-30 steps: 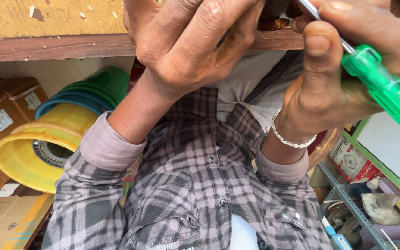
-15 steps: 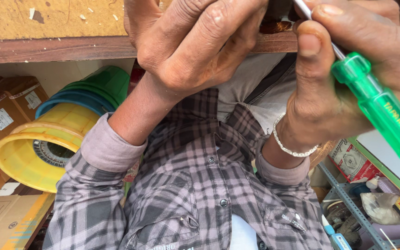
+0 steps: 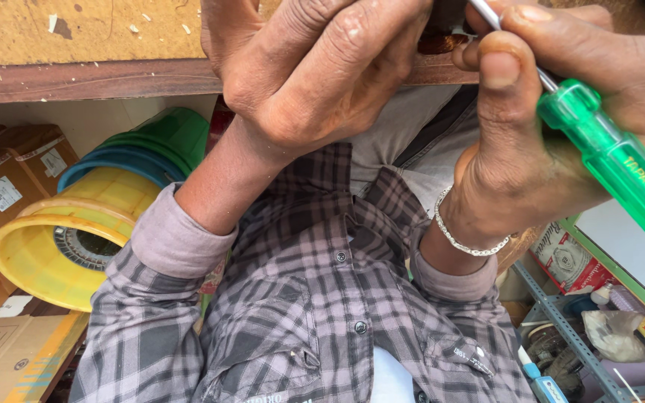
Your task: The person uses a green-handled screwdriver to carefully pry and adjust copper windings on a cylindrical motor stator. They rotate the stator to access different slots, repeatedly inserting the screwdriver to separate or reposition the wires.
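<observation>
My right hand (image 3: 561, 127) grips a screwdriver with a clear green handle (image 3: 621, 168); its metal shaft runs up-left between thumb and fingers toward the top edge. My left hand (image 3: 307, 67) is curled over a small dark object with copper-coloured windings (image 3: 442, 37) at the edge of the wooden workbench (image 3: 76, 52); most of that object is hidden under the fingers. A silver bracelet (image 3: 460, 239) circles my right wrist. My grey plaid shirt (image 3: 315, 321) fills the lower middle.
Stacked yellow, blue and green plastic tubs (image 3: 83, 224) lie on their side at left, beside cardboard boxes (image 3: 1, 194). At lower right a metal rack (image 3: 584, 336) holds small bottles, a bag and a printed packet (image 3: 561, 257).
My right hand and the screwdriver have shifted slightly; the green handle sits a little higher and its angle has changed. My left hand stays curled in the same place.
</observation>
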